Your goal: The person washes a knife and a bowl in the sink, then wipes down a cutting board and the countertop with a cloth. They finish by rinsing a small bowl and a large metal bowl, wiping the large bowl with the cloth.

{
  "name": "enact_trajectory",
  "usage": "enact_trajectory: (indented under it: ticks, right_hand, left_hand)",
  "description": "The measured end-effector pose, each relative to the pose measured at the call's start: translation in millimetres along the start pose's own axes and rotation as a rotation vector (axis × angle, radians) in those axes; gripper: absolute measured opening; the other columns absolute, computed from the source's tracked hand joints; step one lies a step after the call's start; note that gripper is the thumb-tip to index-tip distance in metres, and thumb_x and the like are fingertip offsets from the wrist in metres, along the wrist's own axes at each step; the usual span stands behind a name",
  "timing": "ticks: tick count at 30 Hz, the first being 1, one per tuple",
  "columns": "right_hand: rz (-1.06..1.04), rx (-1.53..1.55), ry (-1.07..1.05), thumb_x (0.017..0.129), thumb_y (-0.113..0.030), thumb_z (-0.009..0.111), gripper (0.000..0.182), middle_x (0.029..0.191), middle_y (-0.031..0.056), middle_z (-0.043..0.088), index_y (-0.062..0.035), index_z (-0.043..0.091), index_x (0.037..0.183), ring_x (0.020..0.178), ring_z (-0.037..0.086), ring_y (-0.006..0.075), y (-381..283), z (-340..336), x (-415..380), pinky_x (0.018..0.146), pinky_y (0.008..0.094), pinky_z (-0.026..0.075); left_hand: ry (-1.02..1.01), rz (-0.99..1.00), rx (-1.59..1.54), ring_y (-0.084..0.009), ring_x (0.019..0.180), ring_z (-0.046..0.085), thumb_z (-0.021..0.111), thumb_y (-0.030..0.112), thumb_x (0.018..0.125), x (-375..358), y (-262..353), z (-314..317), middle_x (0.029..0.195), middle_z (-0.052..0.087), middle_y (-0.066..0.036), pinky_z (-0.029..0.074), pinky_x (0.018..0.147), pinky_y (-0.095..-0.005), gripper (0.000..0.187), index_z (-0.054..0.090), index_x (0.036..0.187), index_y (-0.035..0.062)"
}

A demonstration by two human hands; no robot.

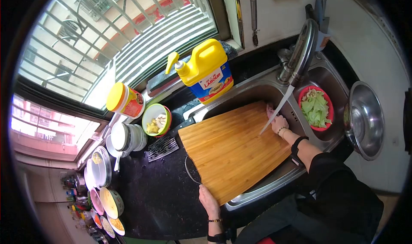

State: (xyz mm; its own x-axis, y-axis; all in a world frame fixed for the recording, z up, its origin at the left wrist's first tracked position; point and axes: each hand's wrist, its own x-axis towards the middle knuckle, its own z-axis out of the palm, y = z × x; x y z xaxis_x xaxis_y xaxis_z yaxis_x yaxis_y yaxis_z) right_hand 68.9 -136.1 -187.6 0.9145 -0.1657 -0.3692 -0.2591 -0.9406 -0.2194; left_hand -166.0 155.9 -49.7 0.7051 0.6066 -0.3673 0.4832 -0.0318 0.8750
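A wooden cutting board (231,149) lies tilted over the left sink basin. My left hand (209,202) grips its near left corner, beside the metal ring handle (192,169). Over the board's far right part is my right hand (280,126), with a pinkish cloth or sponge (270,111) partly showing at its fingers. A stream of water (279,106) runs from the faucet (305,51) onto the board near that hand. The fingers of the right hand are bent; what they hold is mostly hidden.
Right basin: red colander (316,108) of leafy greens. Steel bowl (365,120) at the right edge. Yellow-blue detergent jug (207,72) behind the sink. Knife (182,125), green bowl (156,119) with garlic, stacked dishes (101,167) and food bowls (111,202) on the left counter.
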Motion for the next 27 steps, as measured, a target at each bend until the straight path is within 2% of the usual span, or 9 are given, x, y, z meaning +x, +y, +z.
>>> enact_trajectory:
  ticks: [2,3,7,11,13,17,19,22,27]
  right_hand:
    - [0.042,0.259,0.050,0.080,-0.020,0.052,0.025,0.103,0.0159,0.052,-0.0083,0.058,0.101,0.099,0.048,0.0341,-19.8,-14.9,-11.8,0.082,0.0438,0.042]
    - [-0.159,0.157,0.336,0.071,-0.023,0.060,0.021,0.084,0.0171,0.058,-0.0069,0.057,0.085,0.079,0.055,0.0372,-14.4,21.8,1.6,0.073,0.0420,0.045]
    - [-0.472,0.485,0.487,0.072,-0.019,0.059,0.014,0.074,0.0182,0.057,-0.0048,0.058,0.071,0.073,0.055,0.0351,-77.6,28.8,-13.1,0.063,0.0431,0.042]
    - [-0.744,0.721,0.256,0.070,-0.010,0.059,0.011,0.075,0.0176,0.054,-0.0020,0.053,0.074,0.075,0.052,0.0338,-142.3,-10.9,-75.8,0.067,0.0423,0.042]
    - [-0.761,0.767,0.157,0.072,-0.011,0.058,0.017,0.089,0.0182,0.051,-0.0016,0.050,0.083,0.084,0.051,0.0344,-163.5,-21.0,-104.9,0.072,0.0413,0.042]
    - [-0.869,0.805,0.230,0.072,-0.012,0.059,0.025,0.093,0.0172,0.049,-0.0032,0.049,0.094,0.087,0.051,0.0332,-195.6,-26.4,-140.6,0.073,0.0407,0.043]
    - [-0.915,0.613,0.254,0.073,-0.011,0.059,0.032,0.094,0.0148,0.049,-0.0039,0.048,0.102,0.089,0.051,0.0336,-201.9,-23.0,-144.6,0.076,0.0395,0.043]
    - [-0.894,0.468,0.277,0.075,-0.014,0.057,0.028,0.093,0.0144,0.049,-0.0058,0.048,0.100,0.089,0.051,0.0322,-194.7,-12.2,-116.0,0.074,0.0423,0.044]
    - [-0.331,0.231,0.165,0.082,-0.016,0.047,0.020,0.103,0.0190,0.051,-0.0041,0.053,0.097,0.092,0.051,0.0375,-135.8,-4.7,-37.5,0.076,0.0467,0.043]
  left_hand:
    - [0.004,-0.008,0.007,-0.0155,0.088,0.052,0.029,0.042,0.095,0.8,-3.9,-1.1,0.099,0.057,-0.010,0.041,0.080,-0.0297,0.053,0.053,0.103,-0.0051]
    - [0.008,-0.010,0.010,-0.0155,0.088,0.052,0.029,0.042,0.095,1.6,-5.2,-1.1,0.099,0.057,-0.010,0.041,0.080,-0.0296,0.053,0.052,0.103,-0.0051]
    - [0.005,-0.014,0.025,-0.0153,0.088,0.052,0.029,0.042,0.095,1.0,-3.5,-0.2,0.099,0.057,-0.010,0.041,0.080,-0.0294,0.053,0.052,0.104,-0.0048]
    - [0.016,-0.014,0.014,-0.0151,0.087,0.051,0.029,0.042,0.095,1.3,-3.3,-0.3,0.098,0.057,-0.010,0.041,0.079,-0.0290,0.053,0.053,0.103,-0.0049]
    - [0.036,-0.013,0.016,-0.0151,0.086,0.051,0.029,0.042,0.095,2.0,-6.3,-1.7,0.098,0.057,-0.010,0.041,0.078,-0.0288,0.053,0.053,0.102,-0.0050]
    - [0.015,-0.012,0.016,-0.0154,0.085,0.051,0.029,0.041,0.095,0.0,1.1,1.0,0.097,0.058,-0.010,0.041,0.078,-0.0296,0.053,0.053,0.102,-0.0058]
    - [0.014,-0.015,0.009,-0.0153,0.085,0.051,0.029,0.041,0.095,0.2,1.5,1.3,0.096,0.058,-0.011,0.041,0.078,-0.0299,0.053,0.053,0.101,-0.0060]
    - [0.043,0.006,0.041,-0.0152,0.083,0.051,0.029,0.039,0.095,1.1,-5.1,-1.6,0.094,0.058,-0.011,0.040,0.078,-0.0306,0.052,0.053,0.101,-0.0064]
    - [0.089,0.035,0.051,-0.0182,0.076,0.051,0.031,0.034,0.095,2.8,-7.5,1.7,0.084,0.059,-0.016,0.041,0.070,-0.0331,0.047,0.053,0.095,-0.0082]
